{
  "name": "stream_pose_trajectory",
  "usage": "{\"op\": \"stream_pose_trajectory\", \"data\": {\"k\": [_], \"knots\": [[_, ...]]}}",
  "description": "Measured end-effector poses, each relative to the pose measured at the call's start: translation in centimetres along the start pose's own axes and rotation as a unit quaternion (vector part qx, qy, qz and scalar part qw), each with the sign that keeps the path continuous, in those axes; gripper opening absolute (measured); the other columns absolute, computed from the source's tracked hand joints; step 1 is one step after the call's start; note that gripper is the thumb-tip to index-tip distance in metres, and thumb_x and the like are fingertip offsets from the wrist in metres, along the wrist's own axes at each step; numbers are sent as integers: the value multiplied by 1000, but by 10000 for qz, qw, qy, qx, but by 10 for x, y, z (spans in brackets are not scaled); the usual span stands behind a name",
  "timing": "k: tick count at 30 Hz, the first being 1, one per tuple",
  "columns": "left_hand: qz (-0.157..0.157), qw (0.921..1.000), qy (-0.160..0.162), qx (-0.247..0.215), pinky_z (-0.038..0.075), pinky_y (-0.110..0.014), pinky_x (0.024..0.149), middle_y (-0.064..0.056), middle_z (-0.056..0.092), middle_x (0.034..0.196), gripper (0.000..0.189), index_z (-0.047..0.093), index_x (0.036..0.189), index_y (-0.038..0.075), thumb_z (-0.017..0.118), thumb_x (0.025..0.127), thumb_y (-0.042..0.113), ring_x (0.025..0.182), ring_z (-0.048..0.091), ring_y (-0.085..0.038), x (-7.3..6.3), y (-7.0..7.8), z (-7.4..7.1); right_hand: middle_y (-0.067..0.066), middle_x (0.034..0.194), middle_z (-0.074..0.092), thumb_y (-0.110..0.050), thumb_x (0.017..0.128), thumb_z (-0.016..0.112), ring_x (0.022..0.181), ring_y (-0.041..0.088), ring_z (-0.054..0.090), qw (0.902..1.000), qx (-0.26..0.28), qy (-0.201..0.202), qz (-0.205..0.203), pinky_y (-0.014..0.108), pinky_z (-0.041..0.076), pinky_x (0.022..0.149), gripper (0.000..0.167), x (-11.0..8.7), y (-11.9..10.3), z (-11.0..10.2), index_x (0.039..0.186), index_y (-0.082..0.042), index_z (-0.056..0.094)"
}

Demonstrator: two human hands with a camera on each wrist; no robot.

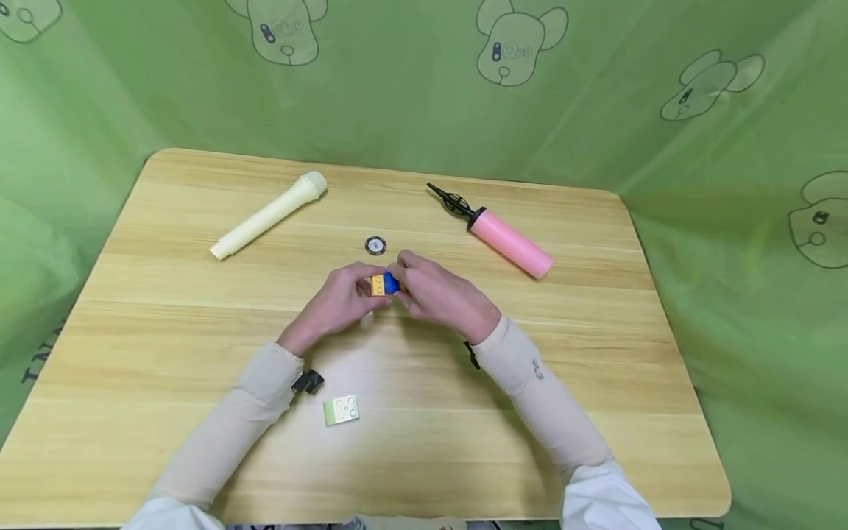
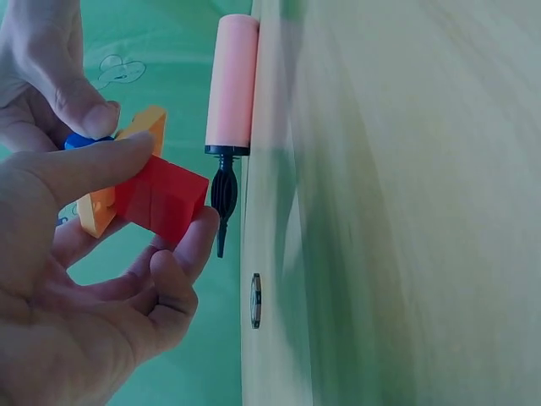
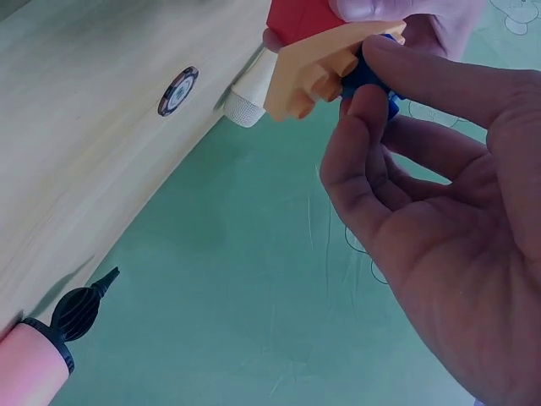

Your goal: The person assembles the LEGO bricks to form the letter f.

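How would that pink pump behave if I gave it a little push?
The pump would probably roll, since its pink barrel looks round and lies on its side. It may swing in a curve, as the black nozzle is slimmer. The smooth, straight barrel also looks fairly stiff.

Curtained booth, green drapes (image 1: 404, 110), wood-grain table (image 1: 424, 449)

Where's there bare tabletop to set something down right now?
Bare patches: left, between the cream microphone and left sleeve; right, between the pink pump and right sleeve; front centre, between the green block and right sleeve. Crowded: the middle, where the left grip and right grip hold the toy blocks near the round chip.
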State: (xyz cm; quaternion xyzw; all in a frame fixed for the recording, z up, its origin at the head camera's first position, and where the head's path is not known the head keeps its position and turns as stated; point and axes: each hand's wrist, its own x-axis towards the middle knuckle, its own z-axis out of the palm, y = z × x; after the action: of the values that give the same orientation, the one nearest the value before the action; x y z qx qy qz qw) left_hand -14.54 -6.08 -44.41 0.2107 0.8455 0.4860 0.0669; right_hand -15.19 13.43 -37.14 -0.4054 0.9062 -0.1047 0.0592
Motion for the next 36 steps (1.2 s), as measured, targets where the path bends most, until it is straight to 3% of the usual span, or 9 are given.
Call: {"op": "stream_pose_trajectory", "data": {"k": [9, 14, 18, 20, 23, 27, 29, 31, 36], "knots": [[-220, 9997, -39, -27, 57, -30, 73, -11, 64, 118, 51, 63, 132, 7, 81, 87, 23, 88, 64, -21, 0, -7, 1, 3, 96, 53, -12, 92, 73, 76, 15, 51, 9980, 428, -228, 412, 23, 48, 63, 25, 3, 10, 4, 115, -2, 68], [-374, 9990, 78, -236, 57, -33, 80, -9, 59, 128, 61, 57, 139, 13, 79, 87, 36, 95, 64, -22, 0, -11, -2, 3, 97, 49, -7, 93, 67, 77, 15, 49, 9983, 464, -132, 340, 23, 47, 62, 40, 6, 9, 6, 133, -1, 61], [-374, 9985, 127, -381, 57, -35, 82, -8, 60, 129, 56, 58, 138, 14, 76, 90, 38, 97, 64, -23, -1, -14, -4, 6, 101, 52, -2, 92, 64, 77, 15, 49, 9974, 617, -53, 380, 24, 47, 62, 54, 4, 6, 6, 144, -1, 51], [-356, 9986, 94, -374, 58, -35, 82, -9, 61, 129, 54, 58, 137, 13, 74, 91, 37, 97, 65, -23, -1, -15, -4, 8, 106, 54, -4, 93, 64, 76, 15, 50, 9971, 624, 75, 437, 23, 48, 60, 56, 1, 3, 6, 146, -1, 48], [-372, 9986, 12, -367, 58, -34, 81, -11, 62, 128, 54, 58, 138, 11, 72, 93, 36, 97, 66, -23, -1, -16, -5, 9, 109, 57, -8, 93, 67, 74, 13, 51, 9966, 460, 571, 386, 21, 48, 59, 52, -6, -3, 5, 142, -1, 52], [-425, 9983, -53, -395, 58, -34, 80, -13, 65, 120, 54, 55, 139, 9, 71, 94, 33, 95, 66, -23, -2, -16, -5, 9, 109, 62, -9, 92, 68, 81, 14, 58, 9937, 296, 1078, -132, 22, 53, 70, 33, -19, -22, 9, 124, 1, 65], [-461, 9979, -61, -447, 58, -34, 80, -12, 66, 117, 54, 54, 140, 9, 71, 94, 32, 95, 66, -22, -2, -15, -5, 9, 110, 64, -13, 93, 68, 88, 15, 60, 9942, 304, 918, -470, 24, 55, 77, 28, -25, -34, 15, 119, 0, 67], [-506, 9978, -37, -418, 58, -34, 78, -10, 66, 113, 55, 54, 140, 9, 71, 94, 32, 93, 65, -22, -1, -15, -6, 8, 114, 65, -21, 95, 69, 95, 16, 61, 9959, 270, 510, -689, 27, 55, 84, 33, -30, -46, 23, 121, -1, 67], [-614, 9974, -15, -379, 56, -36, 82, -9, 66, 116, 58, 55, 140, 9, 71, 93, 39, 97, 64, -21, -1, -14, -9, 5, 119, 61, -52, 91, 68, 99, 16, 58, 9951, 138, -693, -690, 31, 52, 88, 64, -40, -69, 50, 133, -5, 60]]}}
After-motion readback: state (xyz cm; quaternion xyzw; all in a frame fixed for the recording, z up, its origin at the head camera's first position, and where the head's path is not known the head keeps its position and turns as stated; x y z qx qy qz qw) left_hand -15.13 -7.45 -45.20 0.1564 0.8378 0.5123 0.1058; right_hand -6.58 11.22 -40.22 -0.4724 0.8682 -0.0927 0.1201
